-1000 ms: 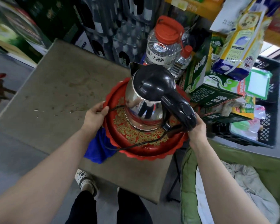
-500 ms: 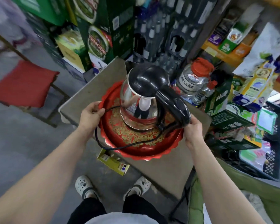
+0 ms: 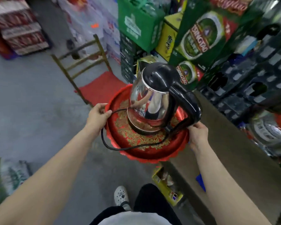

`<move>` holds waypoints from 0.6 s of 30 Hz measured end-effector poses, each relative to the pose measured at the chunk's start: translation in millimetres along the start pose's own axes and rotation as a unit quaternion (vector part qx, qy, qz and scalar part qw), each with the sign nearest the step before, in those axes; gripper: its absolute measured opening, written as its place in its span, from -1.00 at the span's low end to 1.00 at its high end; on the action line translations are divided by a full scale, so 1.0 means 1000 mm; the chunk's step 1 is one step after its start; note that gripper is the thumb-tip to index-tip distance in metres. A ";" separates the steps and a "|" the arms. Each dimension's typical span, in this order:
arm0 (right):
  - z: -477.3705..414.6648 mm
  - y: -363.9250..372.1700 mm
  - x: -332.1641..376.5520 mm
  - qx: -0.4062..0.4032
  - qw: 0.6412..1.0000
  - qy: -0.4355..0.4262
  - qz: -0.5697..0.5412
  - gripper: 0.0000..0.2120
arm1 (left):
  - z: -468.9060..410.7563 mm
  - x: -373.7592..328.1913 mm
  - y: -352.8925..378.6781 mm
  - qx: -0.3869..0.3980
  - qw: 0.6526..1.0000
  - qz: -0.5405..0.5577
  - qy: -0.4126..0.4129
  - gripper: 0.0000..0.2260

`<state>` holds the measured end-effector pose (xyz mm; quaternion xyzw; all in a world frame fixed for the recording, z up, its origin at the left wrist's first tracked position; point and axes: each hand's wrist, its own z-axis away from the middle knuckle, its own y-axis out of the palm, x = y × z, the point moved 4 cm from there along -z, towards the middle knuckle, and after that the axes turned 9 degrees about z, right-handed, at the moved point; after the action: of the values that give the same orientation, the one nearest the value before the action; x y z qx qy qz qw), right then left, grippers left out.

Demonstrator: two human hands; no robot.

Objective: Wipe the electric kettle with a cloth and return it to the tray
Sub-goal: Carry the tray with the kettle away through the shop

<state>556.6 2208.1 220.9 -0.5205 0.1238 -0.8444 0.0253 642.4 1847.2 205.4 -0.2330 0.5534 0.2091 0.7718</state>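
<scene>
While both hands grip its rim, the red tray (image 3: pixel 146 153) sits level in the head view, held out over the grey floor (image 3: pixel 31 111) rather than resting on anything. The left hand (image 3: pixel 98 115) is closed on the tray's left edge, fingers curled over the scalloped rim. The right hand (image 3: pixel 198 135) is closed on the tray's right edge, thumb on top and fingers underneath. The kettle (image 3: pixel 150 101) stands upright in the middle of the tray, its long axis running straight up from the tray's gold-patterned bottom. Its black lid faces the camera, and its black handle (image 3: pixel 186 101) sweeps out toward the tray's right side, ending just above the right hand. Which way the spout points I cannot tell. A black cord (image 3: pixel 120 148) runs from the kettle's base, loops along the tray's near side and spills over the left rim beside the left hand. Beyond the tray's left edge stands a chair (image 3: pixel 94 75) with a red seat. To the tray's right lies a brown table (image 3: pixel 234 143), and behind it green beer boxes (image 3: pixel 199 34) are stacked.
</scene>
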 end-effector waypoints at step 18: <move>-0.113 0.428 0.175 0.181 0.978 -0.068 0.078 -0.72 | -0.251 -0.046 -0.245 -0.205 0.974 0.089 -0.012 -0.81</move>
<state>339.6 1784.3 224.6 -0.5519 0.0073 -0.8112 0.1933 580.9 1499.1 210.2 -0.3335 0.5076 0.3894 0.6924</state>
